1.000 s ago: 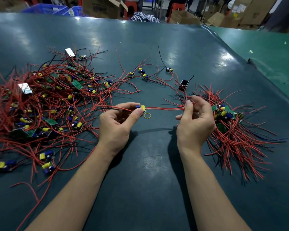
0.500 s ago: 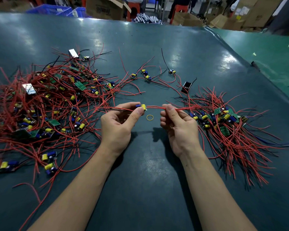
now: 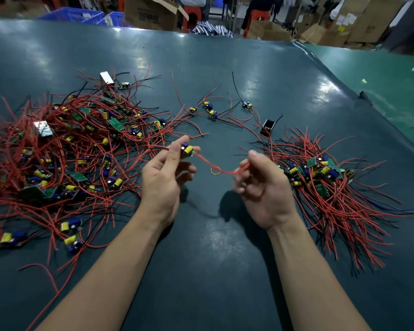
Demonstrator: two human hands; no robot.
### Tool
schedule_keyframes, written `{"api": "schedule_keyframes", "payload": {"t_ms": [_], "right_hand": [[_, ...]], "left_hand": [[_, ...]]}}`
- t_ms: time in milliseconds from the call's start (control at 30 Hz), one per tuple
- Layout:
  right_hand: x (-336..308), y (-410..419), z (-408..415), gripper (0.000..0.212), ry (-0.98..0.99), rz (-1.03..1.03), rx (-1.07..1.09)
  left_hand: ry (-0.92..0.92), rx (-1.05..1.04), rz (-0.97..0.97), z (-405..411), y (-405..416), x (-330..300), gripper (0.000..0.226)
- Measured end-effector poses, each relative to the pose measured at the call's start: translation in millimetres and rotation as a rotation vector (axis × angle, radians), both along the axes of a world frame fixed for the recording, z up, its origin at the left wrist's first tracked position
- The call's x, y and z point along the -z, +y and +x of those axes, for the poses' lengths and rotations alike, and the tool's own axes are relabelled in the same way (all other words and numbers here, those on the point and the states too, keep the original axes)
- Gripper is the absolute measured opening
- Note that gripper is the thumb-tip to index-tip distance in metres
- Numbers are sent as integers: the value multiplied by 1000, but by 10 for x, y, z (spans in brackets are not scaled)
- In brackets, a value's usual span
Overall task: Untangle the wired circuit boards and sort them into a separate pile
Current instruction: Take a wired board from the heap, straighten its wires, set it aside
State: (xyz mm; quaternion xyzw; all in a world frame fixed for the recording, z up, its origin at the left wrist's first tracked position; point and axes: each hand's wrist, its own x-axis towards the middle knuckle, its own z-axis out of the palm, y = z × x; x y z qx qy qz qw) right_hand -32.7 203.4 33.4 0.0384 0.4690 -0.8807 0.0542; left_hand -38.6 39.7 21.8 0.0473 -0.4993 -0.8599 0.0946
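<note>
A big tangled heap of red-wired circuit boards (image 3: 64,151) covers the left of the dark green table (image 3: 201,259). A smaller sorted pile (image 3: 325,187) with its wires fanned out lies at the right. My left hand (image 3: 165,177) is raised above the table and pinches one small board (image 3: 188,149) with yellow and blue parts between thumb and fingers. Its red wires (image 3: 215,167) sag across to my right hand (image 3: 261,187), which pinches their far end with curled fingers.
A few loose boards (image 3: 208,108) with wires lie behind my hands, next to a small black part (image 3: 267,127). A yellow rubber band (image 3: 214,171) lies on the table between my hands. Cardboard boxes (image 3: 151,10) and blue crates (image 3: 81,16) stand beyond the far edge.
Both hands have lifted off the table. The wire that was stretched straight between them now hangs slack, and the right hand has turned palm-up, closer to me.
</note>
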Motion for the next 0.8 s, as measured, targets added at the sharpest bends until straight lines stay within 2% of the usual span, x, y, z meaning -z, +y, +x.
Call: {"api": "schedule_keyframes", "payload": {"t_ms": [67, 133, 200, 233, 267, 333, 400, 500, 567, 667, 800], "right_hand": [[-31, -4, 59, 19, 90, 32, -242], [-51, 11, 87, 39, 143, 5, -378], [-63, 45, 68, 58, 124, -100, -356], [-63, 66, 45, 61, 106, -119, -297], [-55, 85, 22, 60, 83, -82, -225], [-21, 79, -6, 51, 43, 149, -140], [36, 37, -2, 43, 25, 338, -169], [77, -17, 43, 34, 68, 297, -272], [68, -32, 53, 26, 113, 220, -311], [59, -51, 24, 19, 82, 150, -175], [104, -90, -19, 18, 76, 331, 58]], "left_hand": [[-48, 44, 61, 0, -17, -10, 24], [-87, 98, 110, 6, -34, -26, 26], [-112, 153, 93, 11, -41, -38, 29], [-112, 190, 68, 16, -35, -45, 32], [-105, 231, 44, 25, -25, -53, 35], [-87, 330, 2, 59, -1, -62, 39], [-62, 479, -60, 108, 21, -58, 39], [-33, 760, -187, 191, 48, -35, 39], [-33, 873, -244, 224, 49, -36, 39], [-82, 799, -230, 227, 62, -52, 37], [-98, 575, -376, 211, 129, -43, 40]]}}
